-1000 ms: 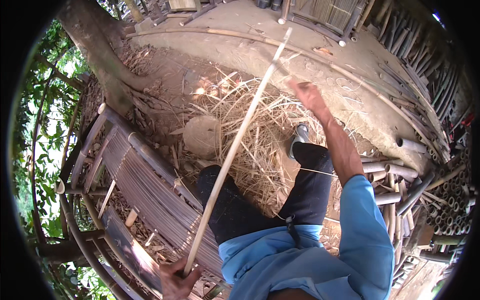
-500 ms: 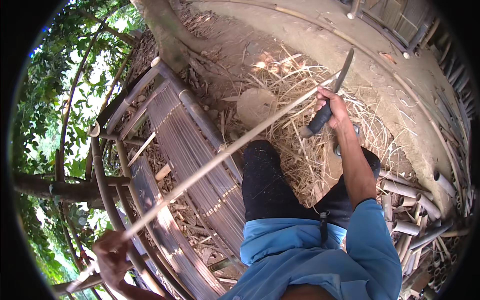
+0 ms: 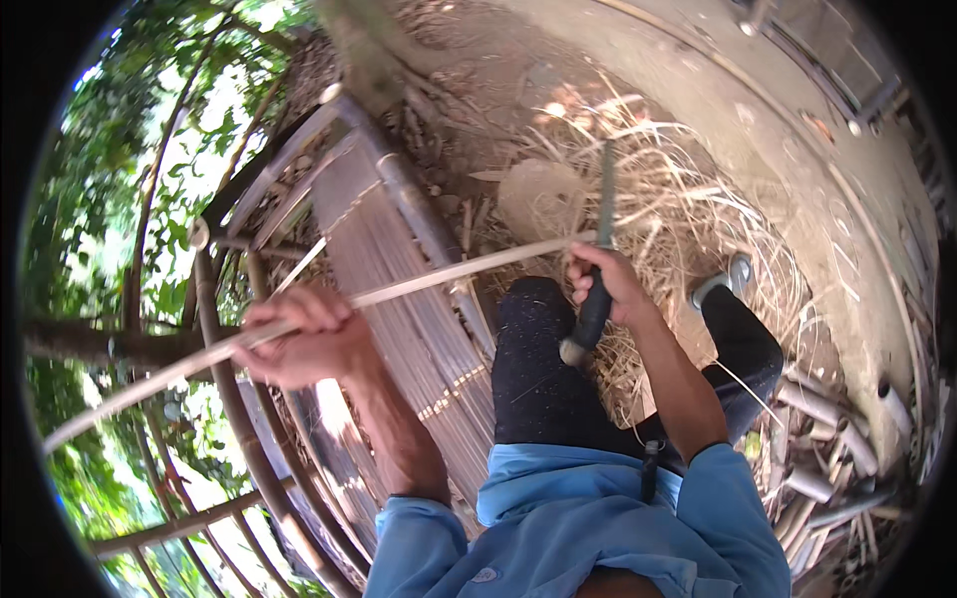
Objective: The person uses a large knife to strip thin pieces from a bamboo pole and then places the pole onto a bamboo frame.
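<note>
A long, pale bamboo strip (image 3: pixel 439 277) slants across in front of me, its left part out over the bench's railing. My left hand (image 3: pixel 304 334) is closed around it left of the middle. In my right hand (image 3: pixel 613 284) is a machete, its dark wrapped handle (image 3: pixel 592 317) in my fist and its narrow blade (image 3: pixel 607 189) pointing away from me. The strip's right end meets the machete near the base of the blade, right by my right thumb and fingers. Whether the edge is cutting into the strip, I cannot tell.
A slatted bamboo bench (image 3: pixel 374 234) with a railing (image 3: pixel 234 419) stands at my left. Pale shavings (image 3: pixel 678 199) cover the ground ahead, beside a round stump (image 3: pixel 538 199). Cut bamboo pieces (image 3: pixel 812 483) lie stacked at right. A tree trunk (image 3: pixel 364 50) rises beyond the bench.
My left hand has moved right and up along the strip, closer to my right hand. The machete has come left and nearer, its blade now more upright in the picture. The strip lies flatter.
</note>
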Demonstrator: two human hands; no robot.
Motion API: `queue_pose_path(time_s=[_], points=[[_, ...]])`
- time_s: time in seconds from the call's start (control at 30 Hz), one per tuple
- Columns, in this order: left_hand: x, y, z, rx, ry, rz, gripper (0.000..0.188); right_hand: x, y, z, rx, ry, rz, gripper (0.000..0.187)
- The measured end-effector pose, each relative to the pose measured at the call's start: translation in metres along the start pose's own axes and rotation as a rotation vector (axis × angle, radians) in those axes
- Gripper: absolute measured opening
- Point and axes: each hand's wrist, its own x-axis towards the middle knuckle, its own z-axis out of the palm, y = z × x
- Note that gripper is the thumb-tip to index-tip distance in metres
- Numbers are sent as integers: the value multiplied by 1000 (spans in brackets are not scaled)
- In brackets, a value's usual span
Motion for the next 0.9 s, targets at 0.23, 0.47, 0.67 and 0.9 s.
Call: queue_pose_path(time_s=[0.23,0.47,0.67,0.9], points=[[1,10,47,22,70,26,51,-12,28,-75,-1374,211,-380,61],[-12,-20,81,-14,-127,85,58,24,33,-119,-1451,243,-346,57],[-40,-83,103,-76,-292,-73,59,52,44,-152,-1347,237,-324,54],[-61,-110,119,145,-224,162,54,82,20,-147,-1342,410,-586,41]])
